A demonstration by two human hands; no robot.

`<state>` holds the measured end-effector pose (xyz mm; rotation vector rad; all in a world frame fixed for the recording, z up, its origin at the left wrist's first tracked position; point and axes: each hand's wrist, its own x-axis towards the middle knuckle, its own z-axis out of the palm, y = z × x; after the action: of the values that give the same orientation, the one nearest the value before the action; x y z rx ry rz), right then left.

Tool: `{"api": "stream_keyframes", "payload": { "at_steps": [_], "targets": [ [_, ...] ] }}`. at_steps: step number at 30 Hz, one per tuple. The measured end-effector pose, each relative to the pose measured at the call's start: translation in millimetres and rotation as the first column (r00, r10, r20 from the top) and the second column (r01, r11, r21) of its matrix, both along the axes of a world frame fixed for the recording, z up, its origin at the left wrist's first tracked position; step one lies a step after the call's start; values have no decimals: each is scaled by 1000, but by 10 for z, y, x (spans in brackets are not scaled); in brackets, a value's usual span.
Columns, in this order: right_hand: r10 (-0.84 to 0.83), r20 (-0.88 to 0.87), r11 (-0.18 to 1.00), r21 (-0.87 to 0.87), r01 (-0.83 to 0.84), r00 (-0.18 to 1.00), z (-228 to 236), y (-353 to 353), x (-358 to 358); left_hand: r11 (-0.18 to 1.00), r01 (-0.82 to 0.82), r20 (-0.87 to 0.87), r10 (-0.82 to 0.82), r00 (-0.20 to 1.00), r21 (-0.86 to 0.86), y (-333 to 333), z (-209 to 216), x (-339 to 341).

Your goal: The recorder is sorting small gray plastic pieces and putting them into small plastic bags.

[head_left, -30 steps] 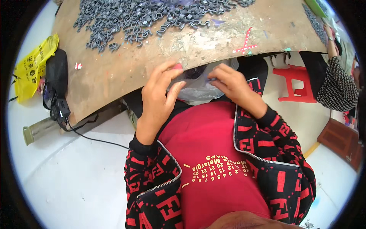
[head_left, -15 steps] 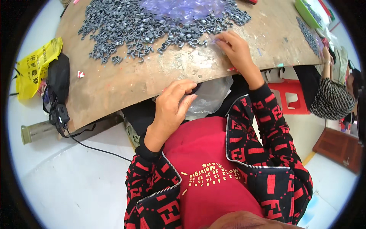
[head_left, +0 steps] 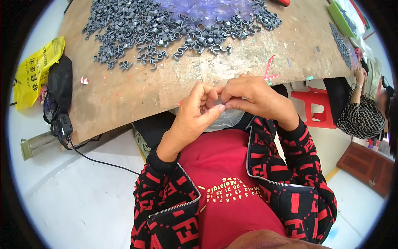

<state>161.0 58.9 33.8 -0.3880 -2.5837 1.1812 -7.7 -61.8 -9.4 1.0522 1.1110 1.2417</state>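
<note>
My left hand (head_left: 192,112) and my right hand (head_left: 259,97) meet just in front of the table's near edge, fingertips touching. Between them shows part of a small see-through purplish plastic piece (head_left: 216,101), pinched by my right thumb and fingers. My left fingers are curled closed against it; whatever else they hold is hidden. Beyond my hands lies a wide heap of small grey plastic clips (head_left: 145,37), with a pile of clear purplish plastic pieces (head_left: 203,10) on its far side.
Below my hands, a clear plastic bag (head_left: 226,120) rests at my lap. On the brown table (head_left: 124,97) lies a red dotted strip (head_left: 270,68). A yellow bag (head_left: 37,72) and black pouch (head_left: 61,81) hang at the left edge. Rightward are a red stool (head_left: 317,108) and another person (head_left: 360,112).
My right hand has come back from the near edge of the heap to my left hand, bringing a purplish piece. A red dotted strip now shows where my right forearm was.
</note>
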Motion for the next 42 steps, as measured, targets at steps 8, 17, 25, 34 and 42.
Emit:
{"api": "stream_keyframes", "payload": {
  "at_steps": [8,17,25,34,42],
  "targets": [
    [-4,-18,1000,-22,3,1000,-42,274,-197,976,-19,195,63,979,-218,10,66,-146],
    [-359,-168,813,426,396,918,-462,684,-247,965,-125,652,249,716,-231,43,80,-251],
    [-495,-230,860,5,510,838,-294,401,-172,964,-152,627,257,736,-217,80,17,-190],
    [-527,-280,702,-675,225,802,-56,-77,-218,979,-96,639,192,745,-183,143,87,-82],
    [-513,-304,711,-674,199,803,-86,-241,-242,985,-143,499,174,849,-100,143,219,-25]
  ]
}}
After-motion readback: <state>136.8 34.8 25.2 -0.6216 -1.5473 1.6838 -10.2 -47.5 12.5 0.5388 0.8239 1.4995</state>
